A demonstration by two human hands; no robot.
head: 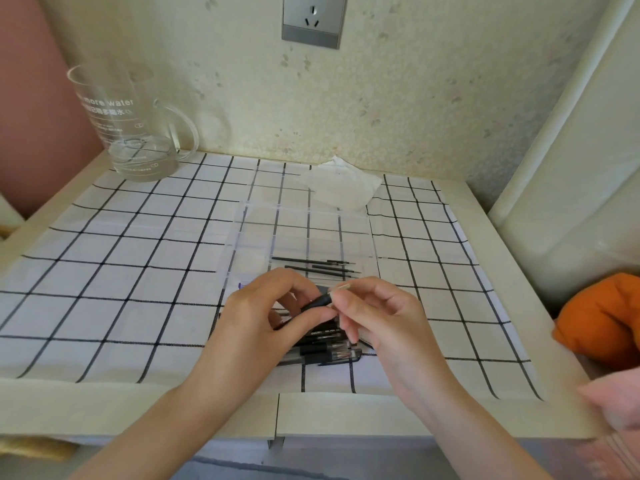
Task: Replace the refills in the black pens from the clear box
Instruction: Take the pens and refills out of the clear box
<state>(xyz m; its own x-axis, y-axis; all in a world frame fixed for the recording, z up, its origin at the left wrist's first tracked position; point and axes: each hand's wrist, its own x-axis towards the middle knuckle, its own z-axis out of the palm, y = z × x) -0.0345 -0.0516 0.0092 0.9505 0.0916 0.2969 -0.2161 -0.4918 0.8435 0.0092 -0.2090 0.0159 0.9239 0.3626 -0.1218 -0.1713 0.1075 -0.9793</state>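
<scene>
1. The left hand (263,313) curls round the barrel of a black pen (317,301).
2. The right hand (377,317) pinches the pen's pale end between thumb and forefinger.
3. More black pens (325,348) lie heaped beneath both hands; their white barrel print is too blurred to read.
4. At 12 o'clock from the hands, the clear box (301,230) holds black refills (315,266).
5. At 10 o'clock, a glass jug (128,123) reads "more water".

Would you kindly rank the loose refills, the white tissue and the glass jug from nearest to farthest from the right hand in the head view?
1. loose refills, just beyond the right hand.
2. white tissue, farther back by the wall.
3. glass jug, back-left corner.
</scene>
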